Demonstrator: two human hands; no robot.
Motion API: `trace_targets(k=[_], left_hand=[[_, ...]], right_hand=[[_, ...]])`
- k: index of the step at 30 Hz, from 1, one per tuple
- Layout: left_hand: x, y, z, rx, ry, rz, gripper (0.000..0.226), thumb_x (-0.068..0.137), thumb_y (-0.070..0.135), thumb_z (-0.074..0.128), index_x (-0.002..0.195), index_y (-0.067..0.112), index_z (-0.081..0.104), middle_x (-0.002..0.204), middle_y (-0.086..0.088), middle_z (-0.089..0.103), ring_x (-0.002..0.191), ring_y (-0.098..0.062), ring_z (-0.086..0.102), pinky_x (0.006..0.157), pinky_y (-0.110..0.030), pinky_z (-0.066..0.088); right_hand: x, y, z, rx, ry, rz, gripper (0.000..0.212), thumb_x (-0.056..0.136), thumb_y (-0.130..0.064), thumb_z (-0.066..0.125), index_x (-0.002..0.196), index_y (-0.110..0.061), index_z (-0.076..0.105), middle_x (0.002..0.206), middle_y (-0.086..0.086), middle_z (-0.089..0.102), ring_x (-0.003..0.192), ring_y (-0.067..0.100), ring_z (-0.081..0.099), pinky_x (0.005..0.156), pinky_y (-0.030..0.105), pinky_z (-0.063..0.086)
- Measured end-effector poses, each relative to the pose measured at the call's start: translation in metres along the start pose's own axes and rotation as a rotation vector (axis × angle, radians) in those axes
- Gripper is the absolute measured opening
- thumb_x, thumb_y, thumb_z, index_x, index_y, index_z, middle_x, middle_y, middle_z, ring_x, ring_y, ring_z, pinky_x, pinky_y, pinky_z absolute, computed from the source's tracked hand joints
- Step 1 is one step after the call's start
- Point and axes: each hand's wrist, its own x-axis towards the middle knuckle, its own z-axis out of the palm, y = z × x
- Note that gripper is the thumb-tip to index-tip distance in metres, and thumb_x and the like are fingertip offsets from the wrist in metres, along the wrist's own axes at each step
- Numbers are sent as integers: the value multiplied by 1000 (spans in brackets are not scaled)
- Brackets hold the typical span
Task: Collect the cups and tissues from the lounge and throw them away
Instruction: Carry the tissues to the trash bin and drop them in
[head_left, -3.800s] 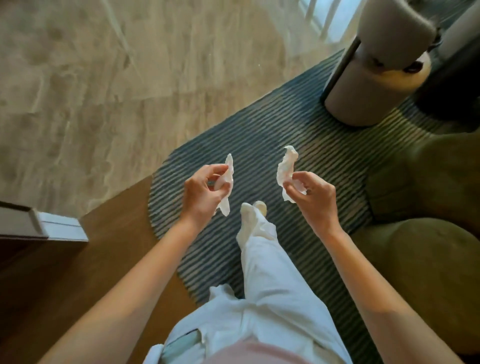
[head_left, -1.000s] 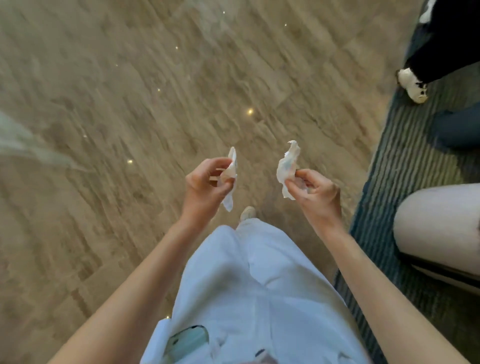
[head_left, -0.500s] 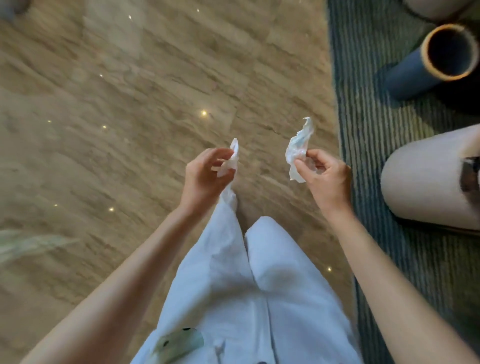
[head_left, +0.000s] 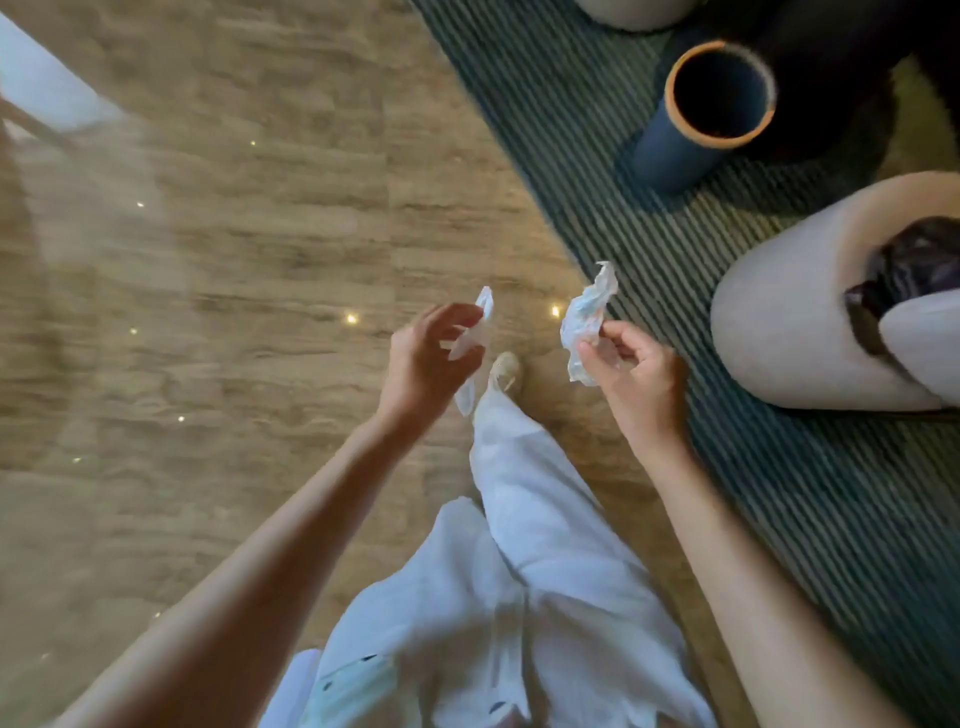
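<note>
White crumpled tissue (head_left: 589, 325) stood up from the right hand (head_left: 636, 369), pinched between thumb and fingertips, its long axis running roughly upright in the head view, away from the person. A second, thinner tissue (head_left: 470, 353) was held the same way by the left hand (head_left: 423, 364), fingers curled round its middle so that one end poked above the fingers and the other hung below the palm. Both pieces looked thin, wrinkled and limp, the right one faintly marked with pale blue.

Ahead and to the right, on the striped rug (head_left: 779, 467), stood a dark blue bin (head_left: 675, 150) with an orange rim, its mouth open and dark inside. A beige bin (head_left: 789, 322) with a black liner lay nearer, just right of the right hand. Judging from this, the right hand was the closer of the two to either bin, and the left would have to cross over the white trousers (head_left: 530, 545) to reach one. Which bin was meant could not be told.
</note>
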Motion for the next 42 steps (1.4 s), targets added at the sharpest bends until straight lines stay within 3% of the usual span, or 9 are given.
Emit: trace_targets(k=[4, 8, 14, 20, 25, 30, 33, 35, 42], left_hand=[[93, 43, 18, 36, -59, 78, 30, 75, -1, 69, 101, 15, 69, 93, 7, 67, 76, 12, 59, 65, -6, 47], [174, 87, 32, 52, -116, 168, 32, 73, -3, 70, 100, 14, 69, 90, 10, 65, 74, 15, 58, 63, -4, 47], [291, 141, 55, 56, -222, 271, 31, 75, -1, 71, 101, 15, 68, 93, 10, 64, 76, 12, 59, 66, -5, 47], [426, 178, 88, 130, -341, 364, 30, 76, 1, 72, 105, 8, 68, 100, -1, 66, 82, -10, 61, 73, -12, 48], [523, 209, 118, 219, -456, 480, 33, 76, 1, 72, 108, 7, 67, 101, -4, 66, 87, -13, 62, 79, -17, 50], [600, 234, 178, 287, -570, 530, 34, 78, 2, 71, 112, 6, 66, 106, -9, 66, 91, -13, 62, 81, -20, 49], [636, 245, 224, 314, -661, 515, 34, 80, 5, 70, 113, 9, 65, 108, -5, 65, 92, -9, 60, 80, -9, 45], [658, 252, 255, 353, -697, 497, 34, 81, 7, 70, 114, 10, 65, 111, -5, 65, 94, -11, 61, 83, -10, 45], [725, 250, 382, 384, -835, 427, 37, 80, 7, 70, 116, 10, 64, 114, -7, 66, 99, -15, 62, 87, -18, 48]], right_hand=[[77, -14, -19, -5, 73, 28, 16, 82, -28, 71, 88, -13, 72, 74, -6, 69, 67, 6, 60, 61, 23, 44], [148, -32, -37, -19, 107, 37, 15, 81, -27, 72, 88, -14, 72, 74, -3, 69, 68, 10, 61, 62, 29, 47], [255, -51, -53, -6, 197, 40, 17, 80, -30, 72, 88, -15, 71, 71, -6, 68, 65, 8, 59, 60, 28, 46], [370, -63, -54, 24, 329, 138, 17, 80, -30, 71, 88, -15, 71, 75, 0, 70, 72, 16, 63, 66, 40, 51], [457, -66, -58, 65, 458, 253, 18, 81, -28, 73, 89, -12, 71, 74, 2, 68, 70, 19, 60, 67, 42, 51], [529, -47, -79, 25, 545, 286, 20, 83, -26, 71, 94, -10, 71, 80, 5, 71, 68, 11, 59, 61, 20, 46], [567, -25, -93, 111, 567, 391, 24, 84, -28, 69, 102, -12, 70, 90, 1, 72, 80, 12, 64, 73, 34, 56], [591, -7, -102, 162, 578, 445, 23, 84, -26, 69, 104, -14, 70, 94, 0, 71, 86, 14, 65, 79, 42, 56], [643, 66, -121, 208, 661, 594, 21, 83, -24, 70, 101, -14, 70, 90, -2, 71, 85, 16, 66, 78, 45, 56]])
